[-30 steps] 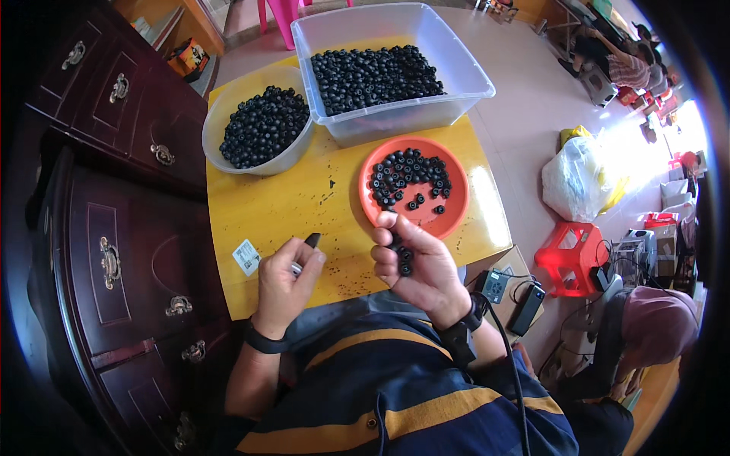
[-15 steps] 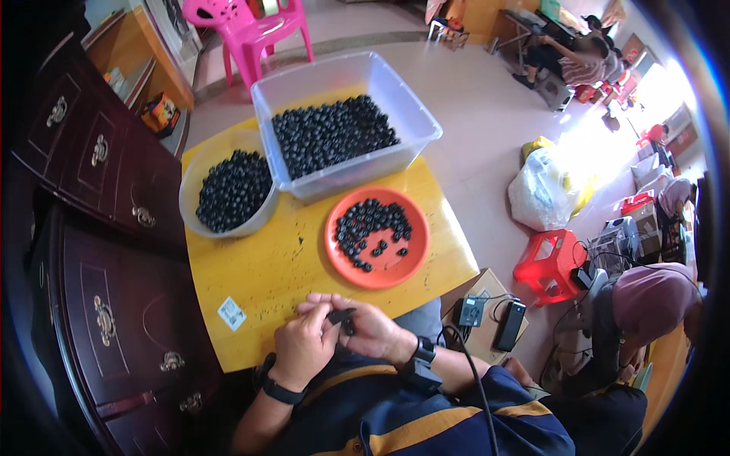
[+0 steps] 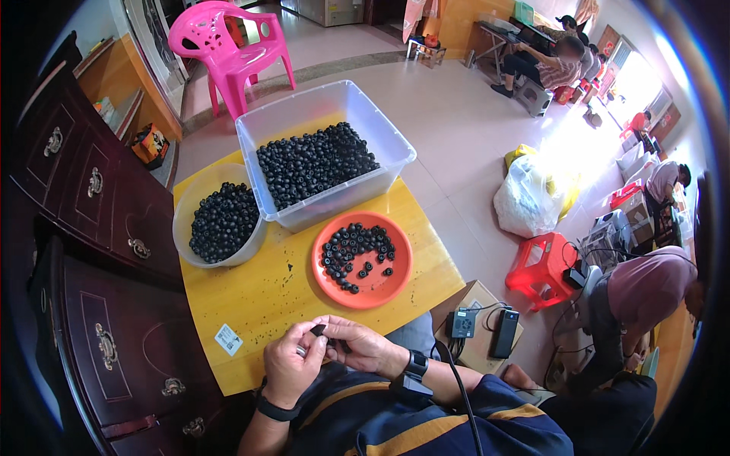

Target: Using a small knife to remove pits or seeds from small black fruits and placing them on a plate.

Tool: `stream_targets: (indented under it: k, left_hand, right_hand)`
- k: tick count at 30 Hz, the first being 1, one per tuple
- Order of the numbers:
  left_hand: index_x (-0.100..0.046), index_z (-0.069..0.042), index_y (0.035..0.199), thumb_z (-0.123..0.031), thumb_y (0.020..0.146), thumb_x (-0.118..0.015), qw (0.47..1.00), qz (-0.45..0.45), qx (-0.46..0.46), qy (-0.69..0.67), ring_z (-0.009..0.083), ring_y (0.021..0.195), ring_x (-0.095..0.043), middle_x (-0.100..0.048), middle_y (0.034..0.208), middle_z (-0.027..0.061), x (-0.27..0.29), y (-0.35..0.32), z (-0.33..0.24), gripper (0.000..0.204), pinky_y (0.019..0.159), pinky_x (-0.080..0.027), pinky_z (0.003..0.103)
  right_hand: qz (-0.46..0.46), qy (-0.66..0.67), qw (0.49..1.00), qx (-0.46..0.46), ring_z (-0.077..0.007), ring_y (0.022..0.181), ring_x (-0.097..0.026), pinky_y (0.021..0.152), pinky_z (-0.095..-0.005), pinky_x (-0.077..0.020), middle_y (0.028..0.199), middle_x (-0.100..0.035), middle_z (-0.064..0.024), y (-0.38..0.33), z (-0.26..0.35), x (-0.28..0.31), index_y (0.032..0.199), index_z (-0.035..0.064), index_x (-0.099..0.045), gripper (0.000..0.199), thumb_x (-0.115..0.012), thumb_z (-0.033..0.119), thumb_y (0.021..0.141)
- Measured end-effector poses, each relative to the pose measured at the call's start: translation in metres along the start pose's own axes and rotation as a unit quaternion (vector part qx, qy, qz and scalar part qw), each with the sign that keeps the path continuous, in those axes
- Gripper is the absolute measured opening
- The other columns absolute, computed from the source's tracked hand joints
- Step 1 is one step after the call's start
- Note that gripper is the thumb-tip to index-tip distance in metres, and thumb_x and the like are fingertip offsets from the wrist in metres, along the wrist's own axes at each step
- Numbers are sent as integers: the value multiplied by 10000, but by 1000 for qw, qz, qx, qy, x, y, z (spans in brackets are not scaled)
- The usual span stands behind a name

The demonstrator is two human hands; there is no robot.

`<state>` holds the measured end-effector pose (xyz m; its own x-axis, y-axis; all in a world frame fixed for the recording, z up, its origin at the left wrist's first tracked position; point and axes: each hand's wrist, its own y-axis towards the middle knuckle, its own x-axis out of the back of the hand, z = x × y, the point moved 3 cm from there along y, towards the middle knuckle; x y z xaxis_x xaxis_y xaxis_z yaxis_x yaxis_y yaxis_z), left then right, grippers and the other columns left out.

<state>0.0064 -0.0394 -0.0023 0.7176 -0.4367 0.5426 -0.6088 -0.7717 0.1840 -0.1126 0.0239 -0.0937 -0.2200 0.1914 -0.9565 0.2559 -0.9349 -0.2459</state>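
Here your fingertips meet over the near edge of the yellow table [image 3: 251, 296]: the left hand [image 3: 293, 365] pinches a small black piece [image 3: 318, 330] between thumb and forefinger, and the right hand [image 3: 365, 348] curls in against it from the other side, its fingers bent and pressed close, seemingly to steady the piece; whether they grip anything of their own you cannot tell from here. You hold the piece low and close to your body, probably so both hands can brace together. Just beyond your hands sits the orange plate [image 3: 395, 281], carrying a loose scatter of the same black pieces, near enough to reach without leaning. Farther out, the clear plastic tub [image 3: 334, 102] holds a deep heap of them, and the round pale bowl [image 3: 186, 201] to its left holds another pile, the two touching or nearly so. A small white sticker [image 3: 227, 339] lies on the tabletop by your left hand. Dark wooden drawers [image 3: 91, 182] flank the table on your left.
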Motion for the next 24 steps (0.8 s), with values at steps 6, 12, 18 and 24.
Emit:
stream_targets:
  k: [6,12,18,24]
  left_hand:
    - [-646,14,945,-41,868,-716,995,-4,29,-95,127,571,-604,-639,645,63,-5,-4,6,117,544,-473,296]
    - [-660,2,1063,-38,882,-698,996,13,35,-85,157,626,-696,-693,684,68,1,-8,0,189,580,-534,296]
    - [-667,-28,1059,-64,878,-724,996,-20,26,-88,172,612,-683,-671,680,62,-9,-9,10,192,574,-526,311]
    - [-645,11,1040,32,904,-685,993,-20,-4,-119,81,636,-640,-648,679,43,-14,-7,16,143,584,-500,247]
  right_hand:
    - [-8,-31,999,-1,-79,792,-615,679,-216,-537,964,-626,-14,-3,-3,-3,1131,61,-595,183,-558,216,1042]
    - [-49,-22,998,-15,-55,726,-588,621,-185,-510,889,-612,20,-9,-8,-13,1107,67,-611,188,-559,236,1044]
    - [-28,-9,999,-14,-76,745,-634,654,-202,-539,908,-648,-3,-9,-3,-9,1065,75,-607,166,-540,226,1051]
    - [-98,-62,993,8,-63,672,-586,612,-196,-487,839,-633,18,-8,3,-11,990,108,-597,154,-545,239,1050]
